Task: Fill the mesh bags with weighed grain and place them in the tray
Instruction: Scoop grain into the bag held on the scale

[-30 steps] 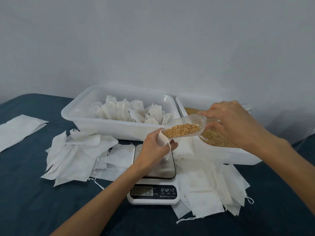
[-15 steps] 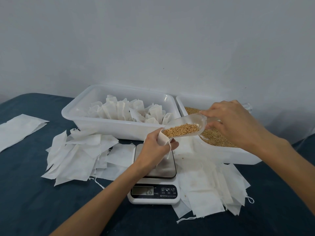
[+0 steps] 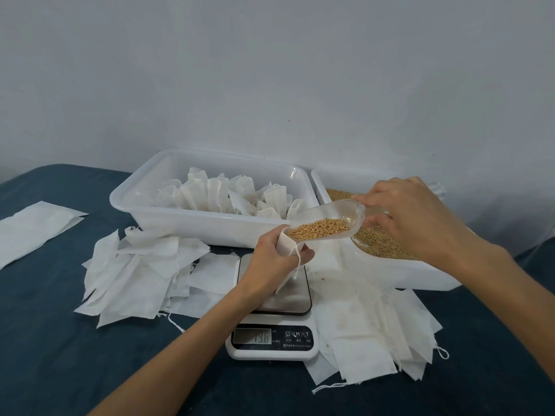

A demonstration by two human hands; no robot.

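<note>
Pouring underway: scoop (image 3: pixel 327 219) of grain gripped by right hand (image 3: pixel 414 217), mesh bag (image 3: pixel 286 244) pinched open by left hand (image 3: pixel 276 256); filled bags seen in tray (image 3: pixel 210 225), many empties (image 3: pixel 141 271) left.

A makeshift home packing spot: dark cloth-covered surface (image 3: pixel 45 340), bare white wall (image 3: pixel 270 70), small kitchen scale (image 3: pixel 271 340).

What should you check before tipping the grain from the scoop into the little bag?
1. Left hand grips the mesh bag: ok.
2. Bag mouth open under the scoop lip: cannot tell, the scoop hides it.
3. Right hand holds the scoop handle: ok.
4. Grain sits in the scoop: ok.
5. Bag hangs over the scale: ok.
6. Tray has room for another bag: ok.
</note>
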